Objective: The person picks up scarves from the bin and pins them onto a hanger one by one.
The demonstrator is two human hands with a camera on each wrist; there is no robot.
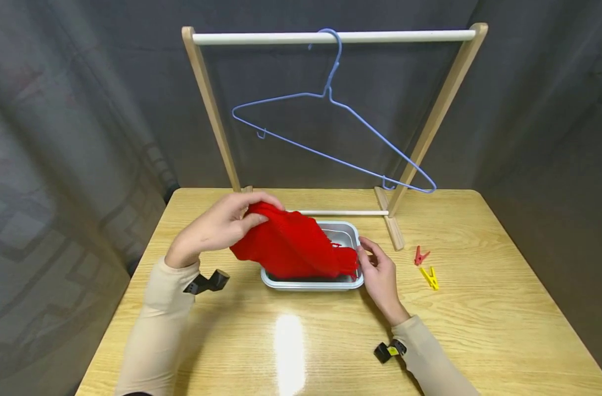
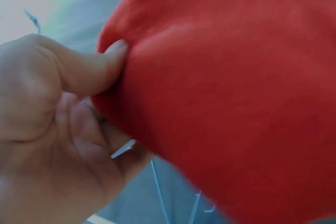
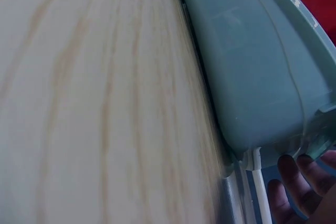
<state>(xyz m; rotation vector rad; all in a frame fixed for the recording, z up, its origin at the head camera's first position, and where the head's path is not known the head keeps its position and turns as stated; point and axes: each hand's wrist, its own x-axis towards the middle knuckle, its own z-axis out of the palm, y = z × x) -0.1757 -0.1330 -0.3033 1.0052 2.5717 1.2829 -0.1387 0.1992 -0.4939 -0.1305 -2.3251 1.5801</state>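
Note:
A red knitted scarf [image 1: 296,245] with fringe hangs in folds from my left hand [image 1: 219,224], which pinches its upper left end between thumb and fingers. The left wrist view shows the thumb pressed on the near face of the red fabric [image 2: 226,87]. The scarf's fringed end droops over the right part of a rectangular metal tray [image 1: 305,286], hiding much of its inside. At the tray's right side, my right hand [image 1: 381,278] grips the rim, thumb at the edge and fingers along the outside. Fingertips show under the lip of the tray [image 3: 252,66] in the right wrist view.
Behind the tray stands a wooden rack with a white rail [image 1: 261,38]. A blue hanger [image 1: 301,144] hangs tilted from it. A red clothespin [image 1: 420,256] and a yellow clothespin [image 1: 430,278] lie right of the tray on the wooden table [image 1: 503,308].

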